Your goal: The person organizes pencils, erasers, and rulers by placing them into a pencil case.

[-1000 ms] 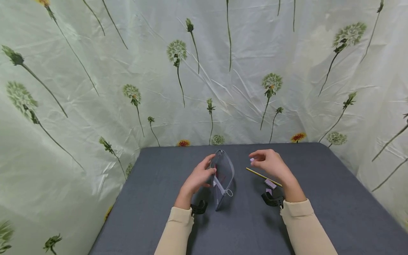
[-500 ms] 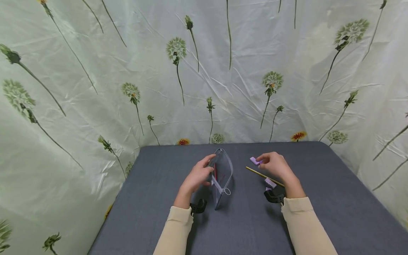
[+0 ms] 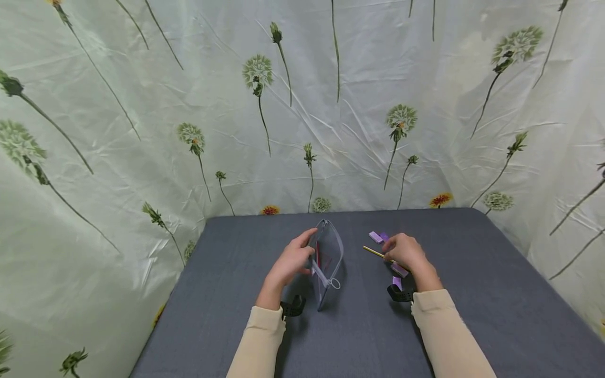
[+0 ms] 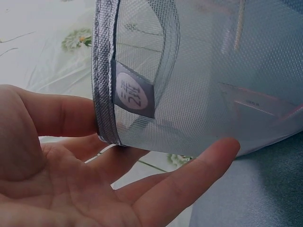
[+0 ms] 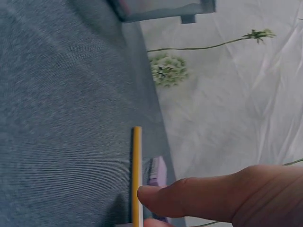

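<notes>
My left hand (image 3: 289,263) holds the translucent mesh zip pouch (image 3: 338,244) by its rim, standing with its mouth open. In the left wrist view, thumb and fingers pinch the grey zip edge (image 4: 105,71) near a small label (image 4: 134,90). Something red (image 3: 319,254) shows inside the pouch. My right hand (image 3: 407,253) pinches the thin yellow pencil (image 3: 372,251) lying on the table. The right wrist view has a fingertip against the side of the pencil (image 5: 137,161), another finger just below; its lower end is out of frame.
Beyond the right hand lie a lilac block (image 3: 376,237) and a darker purple one (image 3: 384,237). Two more, a lilac block (image 3: 399,270) and a purple block (image 3: 397,282), lie under the right wrist. A flowered curtain (image 3: 359,131) rises behind the grey table (image 3: 246,247).
My right hand set down a small lilac-purple block at the back right, let go, and moved down toward the front onto the pencil. My left hand keeps holding the pouch.
</notes>
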Tool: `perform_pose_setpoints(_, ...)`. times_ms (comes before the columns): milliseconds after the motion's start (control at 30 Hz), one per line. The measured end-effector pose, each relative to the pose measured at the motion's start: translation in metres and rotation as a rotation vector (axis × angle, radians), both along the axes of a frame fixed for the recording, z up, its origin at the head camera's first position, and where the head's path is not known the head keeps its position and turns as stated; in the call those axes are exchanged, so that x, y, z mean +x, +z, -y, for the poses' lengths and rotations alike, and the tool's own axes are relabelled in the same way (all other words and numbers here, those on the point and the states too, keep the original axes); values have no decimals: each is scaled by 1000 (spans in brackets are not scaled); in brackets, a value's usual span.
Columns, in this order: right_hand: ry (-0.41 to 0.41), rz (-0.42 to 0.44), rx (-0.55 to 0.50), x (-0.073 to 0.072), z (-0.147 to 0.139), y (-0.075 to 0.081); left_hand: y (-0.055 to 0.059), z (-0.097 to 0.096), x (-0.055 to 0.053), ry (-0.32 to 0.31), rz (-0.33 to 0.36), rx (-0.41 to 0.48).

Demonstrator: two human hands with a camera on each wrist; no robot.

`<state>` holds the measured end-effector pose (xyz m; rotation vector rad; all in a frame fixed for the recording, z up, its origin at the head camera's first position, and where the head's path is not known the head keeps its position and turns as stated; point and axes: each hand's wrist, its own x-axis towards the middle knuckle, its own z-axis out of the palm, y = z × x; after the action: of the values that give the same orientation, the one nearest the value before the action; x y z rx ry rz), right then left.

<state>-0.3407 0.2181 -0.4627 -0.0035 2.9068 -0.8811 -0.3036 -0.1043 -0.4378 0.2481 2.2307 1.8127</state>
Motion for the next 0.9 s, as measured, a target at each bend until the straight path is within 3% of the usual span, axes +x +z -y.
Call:
perform_pose_setpoints(333,-62,-3,29,0,-1,-10,-2,2,-1,-2,2,7)
perform_pose_setpoints(900,-98,23,72,1,-10,-8,1,4,2,-28,8,30)
